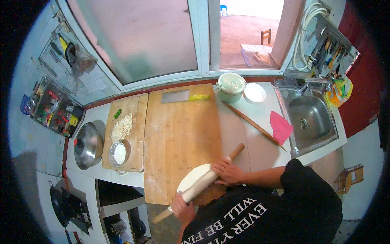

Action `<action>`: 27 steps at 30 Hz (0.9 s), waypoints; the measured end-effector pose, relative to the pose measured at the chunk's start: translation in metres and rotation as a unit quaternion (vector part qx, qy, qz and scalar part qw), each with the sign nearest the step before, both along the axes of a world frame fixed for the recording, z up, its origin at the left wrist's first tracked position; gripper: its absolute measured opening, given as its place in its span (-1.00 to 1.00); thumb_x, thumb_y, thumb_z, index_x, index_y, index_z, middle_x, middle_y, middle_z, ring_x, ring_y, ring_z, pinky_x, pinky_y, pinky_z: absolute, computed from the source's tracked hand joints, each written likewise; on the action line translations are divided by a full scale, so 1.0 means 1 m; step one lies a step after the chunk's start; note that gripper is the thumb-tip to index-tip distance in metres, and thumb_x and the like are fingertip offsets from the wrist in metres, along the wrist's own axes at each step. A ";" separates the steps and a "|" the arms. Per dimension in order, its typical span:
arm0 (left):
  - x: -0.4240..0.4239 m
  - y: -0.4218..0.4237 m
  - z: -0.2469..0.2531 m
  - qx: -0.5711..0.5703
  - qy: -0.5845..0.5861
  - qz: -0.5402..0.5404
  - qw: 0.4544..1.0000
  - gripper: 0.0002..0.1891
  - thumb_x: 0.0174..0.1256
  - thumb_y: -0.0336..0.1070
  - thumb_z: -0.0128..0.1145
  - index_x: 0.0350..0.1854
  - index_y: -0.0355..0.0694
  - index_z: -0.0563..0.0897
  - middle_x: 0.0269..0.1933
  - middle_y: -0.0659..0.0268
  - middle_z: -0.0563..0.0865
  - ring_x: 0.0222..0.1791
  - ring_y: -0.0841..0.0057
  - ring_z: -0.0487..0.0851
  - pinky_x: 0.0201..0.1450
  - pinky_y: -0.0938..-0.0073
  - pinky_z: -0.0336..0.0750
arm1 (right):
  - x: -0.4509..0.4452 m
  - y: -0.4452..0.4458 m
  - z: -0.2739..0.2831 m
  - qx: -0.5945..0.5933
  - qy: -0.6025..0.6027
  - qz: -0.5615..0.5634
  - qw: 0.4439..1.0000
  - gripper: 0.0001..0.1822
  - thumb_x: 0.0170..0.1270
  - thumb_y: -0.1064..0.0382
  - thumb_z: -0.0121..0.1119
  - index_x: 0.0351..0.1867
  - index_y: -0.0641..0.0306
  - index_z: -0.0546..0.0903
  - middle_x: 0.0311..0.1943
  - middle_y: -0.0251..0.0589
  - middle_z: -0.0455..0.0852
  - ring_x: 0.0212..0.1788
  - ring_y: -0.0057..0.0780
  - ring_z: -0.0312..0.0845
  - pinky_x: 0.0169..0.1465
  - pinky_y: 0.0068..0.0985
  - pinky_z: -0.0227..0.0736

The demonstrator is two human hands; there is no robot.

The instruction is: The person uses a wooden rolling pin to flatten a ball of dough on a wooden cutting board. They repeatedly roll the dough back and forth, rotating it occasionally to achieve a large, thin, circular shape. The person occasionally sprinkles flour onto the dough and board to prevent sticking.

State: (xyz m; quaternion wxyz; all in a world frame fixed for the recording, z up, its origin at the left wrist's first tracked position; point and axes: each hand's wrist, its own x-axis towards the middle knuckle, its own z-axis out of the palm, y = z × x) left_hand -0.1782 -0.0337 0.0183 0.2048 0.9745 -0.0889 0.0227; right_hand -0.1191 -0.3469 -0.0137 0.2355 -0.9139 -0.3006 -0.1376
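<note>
My left hand and my right hand both lie on a wooden rolling pin, with dough wrapped around its middle. The pin lies diagonally across the near edge of a large wooden board. A flat sheet of pale dough spreads on the board beyond the pin. At the board's far edge rests a cleaver with a yellow handle. On a smaller board to the left are cut noodles, a green pepper and a bowl of flour.
A thin tapered rolling pin and a pink cloth lie on the right counter, beside a steel sink. A lidded pot and a white bowl stand near the window. A metal basin stands at the left.
</note>
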 end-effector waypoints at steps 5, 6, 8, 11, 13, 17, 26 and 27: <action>0.110 0.017 -0.003 0.059 -0.019 0.091 0.994 -0.35 0.37 -0.13 0.08 0.45 -0.33 0.33 0.38 -0.11 0.46 0.35 -0.05 0.42 0.46 -0.05 0.18 | 0.113 0.048 0.000 -0.015 -0.014 -0.069 0.997 -0.31 0.28 -0.14 0.18 0.20 0.46 0.54 0.25 0.13 0.53 0.34 0.02 0.36 0.46 0.02 0.09; 0.129 0.020 -0.012 0.071 -0.103 0.083 0.989 -0.36 0.38 -0.14 0.08 0.45 -0.34 0.33 0.38 -0.13 0.46 0.40 -0.05 0.38 0.49 -0.07 0.14 | 0.132 0.051 0.007 0.022 -0.019 -0.089 0.996 -0.31 0.28 -0.13 0.18 0.21 0.46 0.53 0.26 0.13 0.53 0.34 0.02 0.36 0.47 0.01 0.07; 0.124 0.020 -0.004 0.091 -0.082 0.064 0.990 -0.35 0.41 -0.11 0.05 0.48 -0.31 0.30 0.45 -0.06 0.39 0.44 -0.02 0.33 0.53 -0.04 0.08 | 0.129 0.052 0.009 -0.029 -0.002 -0.057 0.998 -0.32 0.28 -0.11 0.19 0.22 0.46 0.52 0.29 0.11 0.50 0.36 0.00 0.35 0.48 0.00 0.05; 0.076 0.015 0.004 0.077 -0.028 0.008 0.997 -0.32 0.40 -0.01 0.04 0.48 -0.27 0.33 0.48 0.01 0.37 0.49 0.04 0.30 0.55 -0.02 0.03 | 0.086 0.042 0.023 -0.056 0.048 0.014 0.997 -0.32 0.25 -0.05 0.23 0.26 0.44 0.48 0.35 0.07 0.44 0.40 -0.01 0.31 0.47 0.01 0.09; 0.043 0.008 0.026 0.031 0.037 -0.077 0.996 -0.25 0.24 -0.03 0.22 0.46 -0.26 0.36 0.45 0.00 0.42 0.44 0.04 0.37 0.49 0.02 0.20 | 0.035 0.021 0.029 -0.032 0.090 0.081 0.992 -0.32 0.23 -0.02 0.27 0.31 0.33 0.48 0.37 0.02 0.43 0.43 -0.02 0.27 0.44 0.02 0.15; 0.001 0.015 -0.012 0.060 -0.008 -0.112 0.992 -0.27 0.15 -0.16 0.32 0.41 -0.23 0.42 0.40 0.01 0.49 0.37 0.05 0.47 0.38 0.06 0.37 | -0.001 0.019 0.011 0.015 0.134 0.007 0.991 -0.47 0.15 0.12 0.31 0.19 0.15 0.58 0.19 0.04 0.59 0.27 0.01 0.46 0.35 -0.03 0.30; 0.079 0.032 -0.005 0.077 -0.001 0.015 0.997 -0.32 0.33 -0.02 0.13 0.44 -0.27 0.35 0.45 0.02 0.41 0.46 0.10 0.35 0.53 0.05 0.12 | 0.092 0.044 0.010 -0.111 0.017 -0.057 0.992 -0.33 0.26 -0.01 0.23 0.37 0.22 0.43 0.32 -0.04 0.49 0.36 -0.05 0.33 0.43 -0.11 0.13; 0.046 0.030 -0.005 0.053 -0.003 -0.019 0.998 -0.31 0.27 -0.08 0.18 0.43 -0.27 0.37 0.44 0.02 0.42 0.45 0.11 0.36 0.51 0.04 0.16 | 0.059 0.034 0.014 -0.110 0.035 -0.026 0.993 -0.29 0.23 0.02 0.26 0.38 0.24 0.40 0.33 -0.05 0.49 0.37 -0.06 0.32 0.45 -0.10 0.10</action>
